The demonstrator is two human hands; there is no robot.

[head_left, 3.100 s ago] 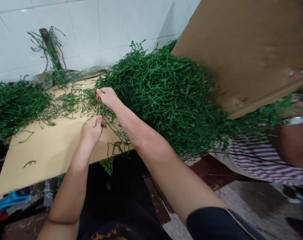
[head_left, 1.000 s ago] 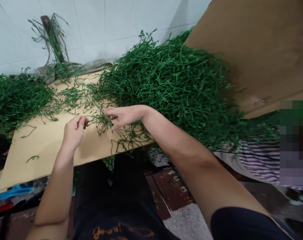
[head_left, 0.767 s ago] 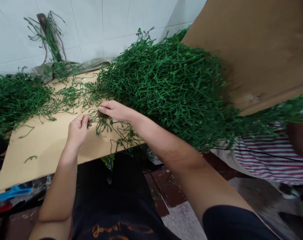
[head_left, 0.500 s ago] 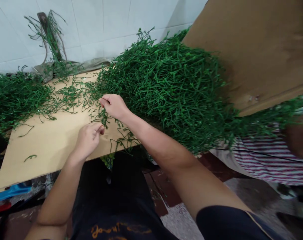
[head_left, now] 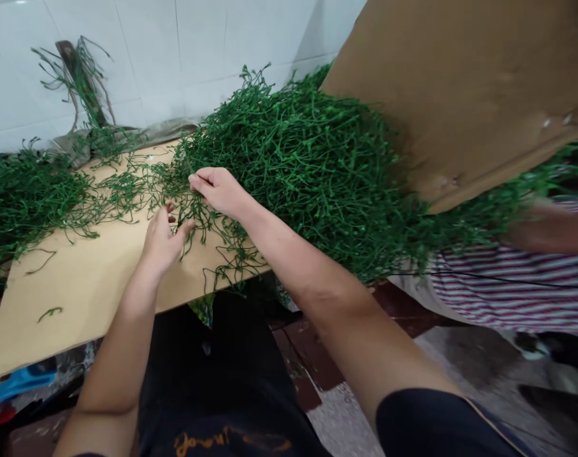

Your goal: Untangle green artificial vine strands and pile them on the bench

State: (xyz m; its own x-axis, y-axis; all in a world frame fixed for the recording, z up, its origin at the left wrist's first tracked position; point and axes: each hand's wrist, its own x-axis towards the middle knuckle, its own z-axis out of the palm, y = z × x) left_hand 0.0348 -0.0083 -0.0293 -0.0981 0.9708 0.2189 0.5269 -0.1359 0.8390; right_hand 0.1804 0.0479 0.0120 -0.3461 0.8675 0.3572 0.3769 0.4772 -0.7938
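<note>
A big heap of green plastic stems (head_left: 317, 165) lies on a tan cardboard sheet (head_left: 89, 285). My right hand (head_left: 220, 189) is at the heap's near left edge, fingers pinched on a tangle of green stems (head_left: 194, 212). Just below and left of it, my left hand (head_left: 162, 241) reaches into the same loose tangle with its fingers apart, touching the strands. Thin stems trail from both hands over the cardboard's front edge.
A smaller pile of green stems (head_left: 22, 197) lies at the left. A large brown board (head_left: 460, 82) leans over the heap at the right. A person in a striped shirt (head_left: 517, 285) is at the right. White tiled wall (head_left: 174, 51) behind.
My left hand has opened from a pinch and moved up towards the tangle. My right hand has shifted slightly up, still gripping stems. The view has tilted a little.
</note>
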